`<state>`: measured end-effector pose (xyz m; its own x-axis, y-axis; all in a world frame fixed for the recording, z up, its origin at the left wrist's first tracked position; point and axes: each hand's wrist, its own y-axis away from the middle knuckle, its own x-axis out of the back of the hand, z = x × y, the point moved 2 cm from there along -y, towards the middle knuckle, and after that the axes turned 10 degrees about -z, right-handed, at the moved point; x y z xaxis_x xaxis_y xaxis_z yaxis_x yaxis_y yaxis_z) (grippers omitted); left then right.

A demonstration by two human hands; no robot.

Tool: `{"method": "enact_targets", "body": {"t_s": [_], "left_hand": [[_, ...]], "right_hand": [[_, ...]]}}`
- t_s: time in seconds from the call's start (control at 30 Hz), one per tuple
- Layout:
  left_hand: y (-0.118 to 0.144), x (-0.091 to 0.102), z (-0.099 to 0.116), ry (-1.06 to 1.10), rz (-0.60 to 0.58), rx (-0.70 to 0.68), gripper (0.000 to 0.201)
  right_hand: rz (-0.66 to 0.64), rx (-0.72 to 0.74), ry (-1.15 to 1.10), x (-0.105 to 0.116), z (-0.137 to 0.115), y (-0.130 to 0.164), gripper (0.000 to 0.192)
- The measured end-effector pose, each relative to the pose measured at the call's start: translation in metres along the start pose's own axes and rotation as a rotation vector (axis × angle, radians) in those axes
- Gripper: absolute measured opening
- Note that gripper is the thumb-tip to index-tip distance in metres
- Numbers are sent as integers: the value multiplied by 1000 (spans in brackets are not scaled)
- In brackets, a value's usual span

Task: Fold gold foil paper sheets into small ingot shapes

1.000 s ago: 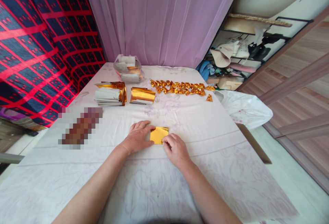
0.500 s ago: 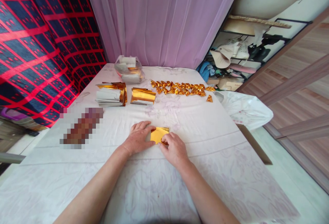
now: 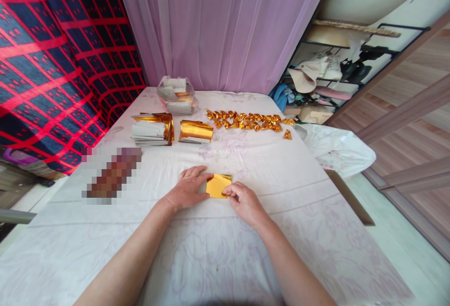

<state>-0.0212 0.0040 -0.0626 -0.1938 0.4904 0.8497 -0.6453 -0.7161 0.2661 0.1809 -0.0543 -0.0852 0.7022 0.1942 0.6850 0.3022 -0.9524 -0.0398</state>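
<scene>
Right hand [image 3: 245, 203] has shifted rightward, grip clamped on gold paper [image 3: 217, 187]; left hand [image 3: 190, 189] lies spread at left edge; bench [image 3: 267, 160] extends beyond.

Prpl curtain [image 3: 218, 29] nr red-chk cloth [image 3: 66, 57]

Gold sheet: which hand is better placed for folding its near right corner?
Right hand, probably: it's at that corner of the gold sheet; the left hand lies at the left edge.
</scene>
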Motion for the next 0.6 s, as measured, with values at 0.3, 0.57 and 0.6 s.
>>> {"method": "enact_targets", "body": {"t_s": [0.3, 0.57, 0.6], "left_hand": [[1, 2, 1, -41, -43, 0, 62], [1, -3, 8, -44, 66, 45, 55], [0, -3, 8, -41, 59, 40, 55]], "right_hand": [[38, 12, 77, -2, -7, 1, 26], [144, -77, 265, -13, -17, -1, 11], [128, -63, 228, -12, -15, -1, 12]]}}
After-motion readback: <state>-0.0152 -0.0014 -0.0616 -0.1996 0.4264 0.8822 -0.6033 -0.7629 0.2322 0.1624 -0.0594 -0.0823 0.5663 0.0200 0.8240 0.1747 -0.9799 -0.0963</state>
